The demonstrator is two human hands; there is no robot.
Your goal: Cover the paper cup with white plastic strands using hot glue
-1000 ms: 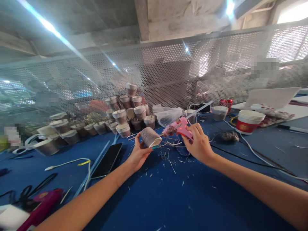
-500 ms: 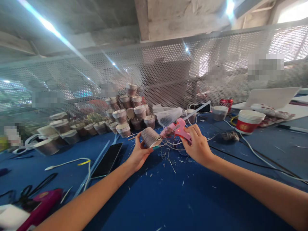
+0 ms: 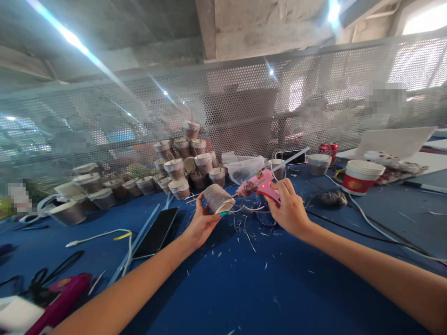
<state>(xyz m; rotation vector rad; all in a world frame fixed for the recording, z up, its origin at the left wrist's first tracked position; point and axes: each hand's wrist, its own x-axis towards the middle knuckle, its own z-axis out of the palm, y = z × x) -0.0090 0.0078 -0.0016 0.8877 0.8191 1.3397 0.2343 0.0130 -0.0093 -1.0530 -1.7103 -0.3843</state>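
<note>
A small cup wound with grey yarn (image 3: 217, 197) lies tilted on its side in my left hand (image 3: 201, 224), its white rim facing right. The fingers and thumb of that hand are closed around it. My right hand (image 3: 288, 207) grips the handle of a pink hot glue gun (image 3: 260, 184), whose red light is lit. A translucent glue stick (image 3: 296, 156) juts from the gun's back end. The nozzle points left at the cup's rim, with a small gap between them. Thread scraps (image 3: 246, 232) litter the blue table (image 3: 223, 288) beneath.
Yarn-wrapped cups (image 3: 174, 168) stand piled at the back, with more cups (image 3: 89, 184) at the left. A black phone (image 3: 157, 232) lies near my left forearm. Stacked paper cups (image 3: 363, 177), dark yarn (image 3: 331, 197) and cords are at the right. A perforated metal screen (image 3: 240, 111) closes the back.
The glue gun has drawn back slightly to the right, so its nozzle is now away from the cup's rim. The cup has turned a little in my left hand.
</note>
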